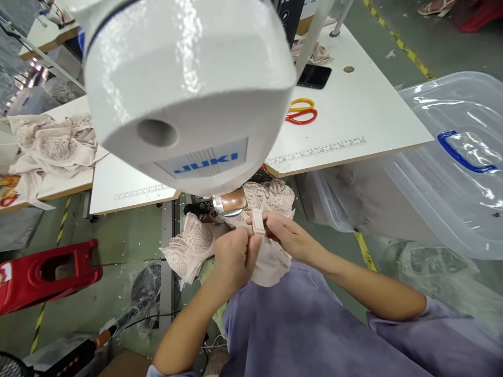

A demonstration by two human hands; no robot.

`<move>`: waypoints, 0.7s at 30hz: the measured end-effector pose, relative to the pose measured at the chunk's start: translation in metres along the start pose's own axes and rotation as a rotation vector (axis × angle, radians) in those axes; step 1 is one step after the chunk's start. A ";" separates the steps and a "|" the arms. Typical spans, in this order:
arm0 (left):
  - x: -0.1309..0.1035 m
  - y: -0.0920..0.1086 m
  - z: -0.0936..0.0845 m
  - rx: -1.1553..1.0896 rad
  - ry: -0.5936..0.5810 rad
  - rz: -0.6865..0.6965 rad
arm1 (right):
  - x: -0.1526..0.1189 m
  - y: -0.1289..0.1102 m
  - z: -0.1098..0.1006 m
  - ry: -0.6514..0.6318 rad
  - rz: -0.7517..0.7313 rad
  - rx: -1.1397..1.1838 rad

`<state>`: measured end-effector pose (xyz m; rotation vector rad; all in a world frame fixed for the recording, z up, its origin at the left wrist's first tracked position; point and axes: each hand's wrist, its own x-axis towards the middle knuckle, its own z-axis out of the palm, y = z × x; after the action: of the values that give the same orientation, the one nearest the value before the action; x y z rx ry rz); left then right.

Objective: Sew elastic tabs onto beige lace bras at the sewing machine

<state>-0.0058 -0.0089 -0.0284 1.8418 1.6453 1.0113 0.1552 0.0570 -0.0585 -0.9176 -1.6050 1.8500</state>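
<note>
In the head view, the pale strap [258, 222] is pinched between the fingertips of both bent hands, the left [236, 255] and the right [286, 235], below the sewing machine head [188, 99]. Floor [334, 285] is seen beyond the right forearm.

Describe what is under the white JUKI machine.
At its lower edge show pale lace fabric, a shiny metal part and, nearer, the left hand and right hand. Its casing covers whatever lies farther back.

Bare forearms [196, 319] converging, left hand [236, 254] curled, thumb extended, right hand [286, 235] pinching just beside it
</note>
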 end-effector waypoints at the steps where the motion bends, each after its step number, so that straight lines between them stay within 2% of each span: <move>1: 0.004 0.006 0.001 -0.109 -0.008 -0.114 | 0.004 -0.008 0.000 0.074 0.005 -0.004; 3: 0.011 0.015 -0.001 -0.288 0.019 -0.303 | 0.016 -0.022 0.000 0.180 -0.033 -0.028; 5: 0.016 0.017 -0.005 -0.316 0.104 -0.365 | 0.030 -0.035 -0.001 0.232 -0.093 -0.062; 8: 0.017 0.006 -0.011 -0.083 0.217 -0.296 | 0.054 -0.045 -0.008 0.293 -0.147 -0.178; 12: 0.016 -0.014 -0.017 0.346 0.235 -0.025 | 0.083 -0.052 -0.020 0.256 -0.176 -0.328; 14: 0.019 -0.019 -0.019 0.487 0.227 0.057 | 0.094 -0.054 -0.023 0.231 -0.214 -0.379; 21: 0.029 -0.019 -0.029 0.553 0.171 -0.051 | 0.113 -0.063 -0.025 0.174 -0.219 -0.493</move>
<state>-0.0400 0.0194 -0.0187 2.0750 2.2342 0.7550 0.0995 0.1682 -0.0154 -1.0201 -1.9970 1.2116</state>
